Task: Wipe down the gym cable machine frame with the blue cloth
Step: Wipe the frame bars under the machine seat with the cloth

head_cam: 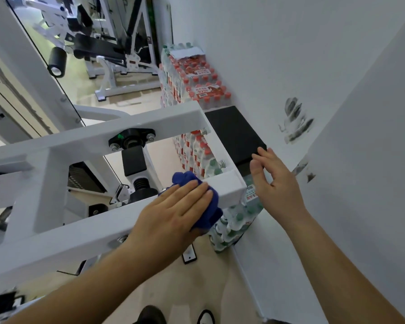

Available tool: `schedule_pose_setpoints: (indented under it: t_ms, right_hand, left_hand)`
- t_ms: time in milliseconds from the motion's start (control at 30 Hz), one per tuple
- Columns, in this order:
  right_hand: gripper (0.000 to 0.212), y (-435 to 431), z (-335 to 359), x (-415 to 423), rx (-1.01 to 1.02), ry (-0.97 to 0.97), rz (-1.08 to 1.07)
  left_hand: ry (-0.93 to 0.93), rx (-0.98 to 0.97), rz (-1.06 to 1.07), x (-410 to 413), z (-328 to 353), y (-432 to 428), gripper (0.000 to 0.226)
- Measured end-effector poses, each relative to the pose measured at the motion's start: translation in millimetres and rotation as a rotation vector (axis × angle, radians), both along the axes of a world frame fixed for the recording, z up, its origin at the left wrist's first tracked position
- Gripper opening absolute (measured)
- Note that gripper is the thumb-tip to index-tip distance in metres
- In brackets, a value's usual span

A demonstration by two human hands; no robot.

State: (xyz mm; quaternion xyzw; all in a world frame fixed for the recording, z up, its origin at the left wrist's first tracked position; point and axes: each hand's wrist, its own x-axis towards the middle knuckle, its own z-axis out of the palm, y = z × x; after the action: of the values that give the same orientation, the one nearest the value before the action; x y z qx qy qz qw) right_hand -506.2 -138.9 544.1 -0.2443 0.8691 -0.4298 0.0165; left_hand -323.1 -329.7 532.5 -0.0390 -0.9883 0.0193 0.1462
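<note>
Left hand [171,213], fingers straight and together, presses the bunched blue cloth [212,210] flat onto the near white beam of the cable machine frame [84,232], just short of the beam's capped end. Right hand [276,183] hangs beside that end, fingers loosely curled and slightly apart, holding nothing, its fingertips at the edge of a black pad [234,134]. Beyond: shrink-wrapped bottle packs [197,83] stacked against the scuffed white wall [290,54].
</note>
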Motion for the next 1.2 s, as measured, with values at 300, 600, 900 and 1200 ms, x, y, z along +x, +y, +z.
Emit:
schedule_pose_setpoints:
  t_ms: [300, 600, 900, 1200]
  right_hand:
    - [0.049, -10, -2, 90, -0.269, -0.283, -0.187]
    - [0.026, -61, 3, 165, -0.506, -0.335, -0.545]
    - [0.037, -118, 10, 256, -0.776, -0.561, -0.394]
    - [0.016, -113, 24, 245, -0.791, -0.347, -0.678]
  left_hand:
    - [-0.069, 0.121, 0.023, -6, 14, -8, 0.06]
    - [-0.226, 0.153, -0.072, -43, 40, -6, 0.053]
    - [-0.122, 0.807, -0.071, 49, 42, -49, 0.036]
    - [-0.453, 1.319, -0.27, 53, 63, -60, 0.035]
